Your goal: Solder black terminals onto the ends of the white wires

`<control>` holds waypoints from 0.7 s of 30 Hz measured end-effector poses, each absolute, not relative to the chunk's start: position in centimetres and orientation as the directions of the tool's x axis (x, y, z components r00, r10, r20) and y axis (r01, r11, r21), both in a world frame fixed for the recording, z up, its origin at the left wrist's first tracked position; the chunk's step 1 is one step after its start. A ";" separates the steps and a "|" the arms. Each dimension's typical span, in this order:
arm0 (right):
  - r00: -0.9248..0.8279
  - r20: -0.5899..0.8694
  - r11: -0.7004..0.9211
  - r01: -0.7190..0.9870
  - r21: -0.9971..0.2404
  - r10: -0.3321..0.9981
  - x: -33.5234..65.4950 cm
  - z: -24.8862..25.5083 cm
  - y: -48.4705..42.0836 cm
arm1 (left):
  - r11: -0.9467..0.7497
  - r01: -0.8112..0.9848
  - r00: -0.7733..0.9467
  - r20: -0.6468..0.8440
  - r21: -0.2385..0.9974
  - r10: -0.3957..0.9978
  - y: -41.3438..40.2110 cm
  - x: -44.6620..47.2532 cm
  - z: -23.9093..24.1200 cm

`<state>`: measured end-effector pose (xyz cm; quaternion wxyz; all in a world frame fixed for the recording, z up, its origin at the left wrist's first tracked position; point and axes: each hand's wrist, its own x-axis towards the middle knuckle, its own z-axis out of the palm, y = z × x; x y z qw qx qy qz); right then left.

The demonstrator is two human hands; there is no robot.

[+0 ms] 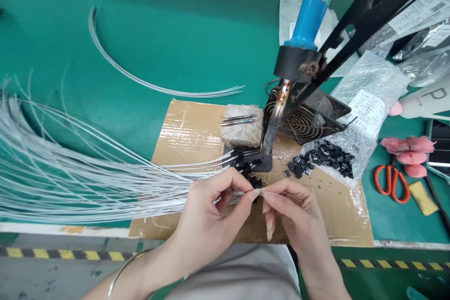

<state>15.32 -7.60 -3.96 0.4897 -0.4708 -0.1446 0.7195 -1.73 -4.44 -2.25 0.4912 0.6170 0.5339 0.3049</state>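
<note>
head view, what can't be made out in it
In the head view:
- Tip of the pinched wire between left hand and right hand: covered by fingers.
- Far ends of the white wires: cut off, left edge.
- Soldering iron top: cut off, upper edge.
- Bag label print: too small.

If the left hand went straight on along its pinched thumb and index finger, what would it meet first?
Probably the right hand, its fingertips lying just ahead; whether the hands already touch is unclear.
</note>
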 end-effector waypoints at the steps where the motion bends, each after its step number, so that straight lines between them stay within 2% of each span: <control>1: -0.097 -0.537 -0.489 -0.573 -0.658 0.838 15.4 -3.9 -7.5 | 0.039 0.364 0.252 -0.139 0.931 0.958 -4.4 -1.8 -2.2; 5: -0.146 -0.556 -0.522 -0.594 -0.612 0.818 15.5 -4.1 -7.3 | 0.034 0.357 0.262 -0.135 0.934 0.955 -4.5 -1.9 -2.3; 12: -0.146 -0.532 -0.503 -0.599 -0.623 0.834 15.4 -4.3 -7.6 | 0.120 0.315 0.218 -0.195 0.942 0.956 -4.3 -1.5 -2.5; 21: -0.131 -0.538 -0.480 -0.653 -0.585 0.833 15.0 -4.2 -7.6 | 0.022 0.331 0.191 -0.089 0.943 0.977 -4.7 -1.4 -2.7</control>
